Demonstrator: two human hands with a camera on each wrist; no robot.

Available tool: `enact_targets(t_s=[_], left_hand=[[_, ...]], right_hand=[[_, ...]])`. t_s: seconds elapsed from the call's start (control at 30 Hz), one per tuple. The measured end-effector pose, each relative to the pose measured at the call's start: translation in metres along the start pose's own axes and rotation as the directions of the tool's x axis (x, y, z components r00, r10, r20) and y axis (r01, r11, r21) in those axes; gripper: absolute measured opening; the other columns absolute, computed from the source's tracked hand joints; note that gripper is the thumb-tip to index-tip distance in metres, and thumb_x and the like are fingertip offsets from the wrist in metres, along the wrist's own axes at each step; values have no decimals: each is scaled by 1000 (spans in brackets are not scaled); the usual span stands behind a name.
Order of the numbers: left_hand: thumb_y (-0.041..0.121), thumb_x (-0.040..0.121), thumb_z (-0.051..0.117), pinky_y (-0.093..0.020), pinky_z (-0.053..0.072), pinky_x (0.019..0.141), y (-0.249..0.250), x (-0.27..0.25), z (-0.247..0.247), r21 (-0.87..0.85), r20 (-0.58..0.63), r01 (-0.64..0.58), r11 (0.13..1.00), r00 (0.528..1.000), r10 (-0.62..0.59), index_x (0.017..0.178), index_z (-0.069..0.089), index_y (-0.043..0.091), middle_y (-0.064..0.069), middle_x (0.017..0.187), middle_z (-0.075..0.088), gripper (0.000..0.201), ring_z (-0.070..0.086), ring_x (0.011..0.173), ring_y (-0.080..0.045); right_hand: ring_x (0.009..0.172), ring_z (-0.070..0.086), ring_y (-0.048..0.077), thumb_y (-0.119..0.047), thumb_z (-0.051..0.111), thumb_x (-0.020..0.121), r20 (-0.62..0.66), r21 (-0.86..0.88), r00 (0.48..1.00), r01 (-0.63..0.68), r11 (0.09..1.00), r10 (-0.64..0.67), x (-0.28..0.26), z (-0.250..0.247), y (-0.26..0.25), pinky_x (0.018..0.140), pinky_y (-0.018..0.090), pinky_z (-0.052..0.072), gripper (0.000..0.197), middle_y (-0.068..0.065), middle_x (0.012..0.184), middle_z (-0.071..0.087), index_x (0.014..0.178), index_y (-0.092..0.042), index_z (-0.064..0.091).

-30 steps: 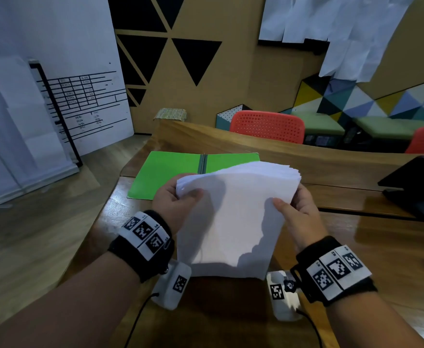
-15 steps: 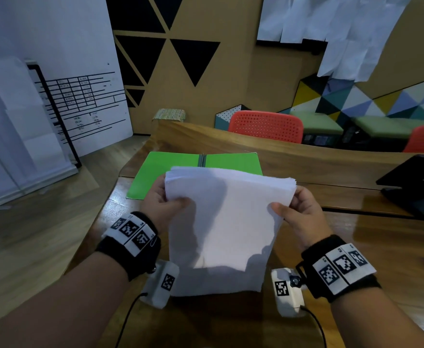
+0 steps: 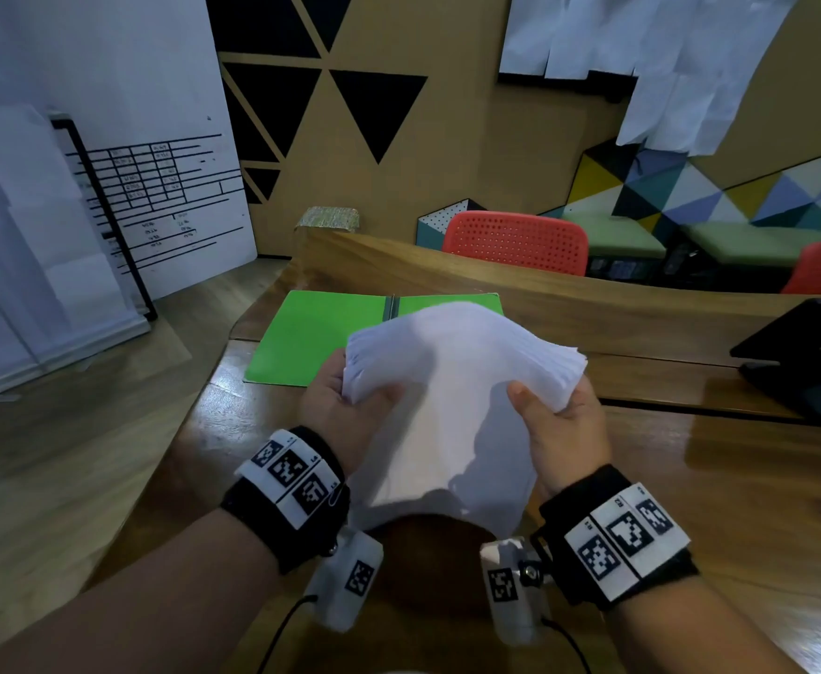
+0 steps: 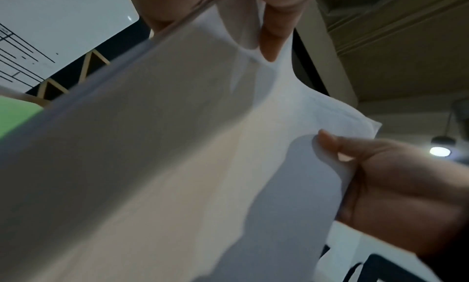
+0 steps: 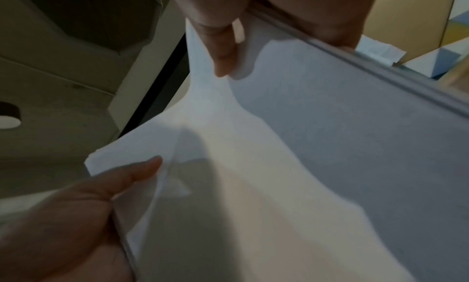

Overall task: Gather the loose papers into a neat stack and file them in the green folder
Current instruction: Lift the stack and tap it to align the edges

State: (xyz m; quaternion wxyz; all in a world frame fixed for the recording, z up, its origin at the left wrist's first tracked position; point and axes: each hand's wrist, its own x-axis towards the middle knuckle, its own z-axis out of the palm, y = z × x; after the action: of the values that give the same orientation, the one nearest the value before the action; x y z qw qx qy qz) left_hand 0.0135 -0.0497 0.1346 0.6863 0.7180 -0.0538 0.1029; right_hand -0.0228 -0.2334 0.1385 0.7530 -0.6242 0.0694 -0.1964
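Observation:
A stack of white papers (image 3: 452, 411) stands on edge on the wooden table (image 3: 719, 484), its top bowed over away from me. My left hand (image 3: 345, 406) grips its upper left side, thumb on the near face. My right hand (image 3: 556, 420) grips the upper right side the same way. Behind the papers the green folder (image 3: 321, 333) lies open and flat, its right half partly hidden by the stack. The left wrist view shows the papers (image 4: 177, 166) with my left thumb (image 4: 276, 33) on them; the right wrist view shows the papers (image 5: 304, 166) under my right thumb (image 5: 223, 51).
A black laptop stand or device (image 3: 807, 357) sits at the table's right. Red chairs (image 3: 515, 240) stand behind a raised wooden ledge (image 3: 447, 274). A whiteboard (image 3: 121, 177) leans at the left beyond the table's edge, above the wooden floor (image 3: 73, 430).
The stack has been straightened upright between both hands, then its top bent forward and down as the hands squeezed inward. Both hands kept their grip.

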Motion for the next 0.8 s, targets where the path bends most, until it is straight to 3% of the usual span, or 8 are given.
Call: enact_targets(t_s=[0.23,0.37,0.43,0.5,0.57,0.6,0.7,0.8], left_hand=[[12,75,71,-5,42,38,-11,-6,0,102,-2,197,975,980,-198,65,59,21,4,62,60,19,58,57,-11],[11,76,71,-5,44,42,-4,-7,2,70,-42,173,983,985,-170,71,63,24,13,52,63,15,59,53,-4],[15,75,71,-2,42,48,7,-4,0,166,20,21,986,999,-25,67,62,35,24,49,64,24,57,51,8],[20,75,70,-9,46,58,24,-1,2,277,138,-143,950,985,108,68,63,41,23,56,65,23,57,57,10],[24,77,65,-24,48,65,40,-1,7,395,279,-304,867,939,202,77,68,30,10,68,66,6,62,68,-12],[27,78,61,-27,48,65,45,-2,9,435,340,-405,804,901,270,80,68,21,2,70,66,9,61,69,-19],[34,75,66,-24,41,58,45,-1,7,449,398,-411,793,887,234,64,60,21,9,58,54,18,52,60,-15],[39,67,77,-26,42,64,28,9,-16,683,388,-194,705,913,-125,59,60,25,8,61,54,23,52,66,-15]], right_hand=[[84,61,22,1,63,82,-74,-80,996,47,996,-53,3,-3,-2,77,41,54,51,-1,99,58,94,-45,47],[101,57,-3,-4,72,75,-166,-318,979,63,946,-121,6,-7,-22,86,16,47,67,-6,117,47,125,-32,37],[132,36,12,-25,80,66,-94,-701,949,152,696,-302,8,-11,-36,108,34,33,90,-1,137,38,140,-24,29],[142,18,24,-48,76,60,137,-904,926,262,338,-352,5,-7,-51,112,57,18,94,0,148,29,140,-30,29],[134,35,25,-54,67,64,415,-880,828,471,67,-377,8,1,-59,102,63,23,60,-6,128,51,117,-41,44],[116,54,26,-49,64,68,522,-816,755,577,26,-396,10,5,-60,94,57,35,33,-12,98,60,96,-41,48],[56,53,18,-35,61,74,592,-685,758,653,324,-276,14,6,-61,58,31,38,30,-11,51,38,61,-29,35],[58,53,12,-21,68,72,469,-530,841,513,675,-271,21,-14,-55,61,29,44,10,2,59,63,66,-23,60]])
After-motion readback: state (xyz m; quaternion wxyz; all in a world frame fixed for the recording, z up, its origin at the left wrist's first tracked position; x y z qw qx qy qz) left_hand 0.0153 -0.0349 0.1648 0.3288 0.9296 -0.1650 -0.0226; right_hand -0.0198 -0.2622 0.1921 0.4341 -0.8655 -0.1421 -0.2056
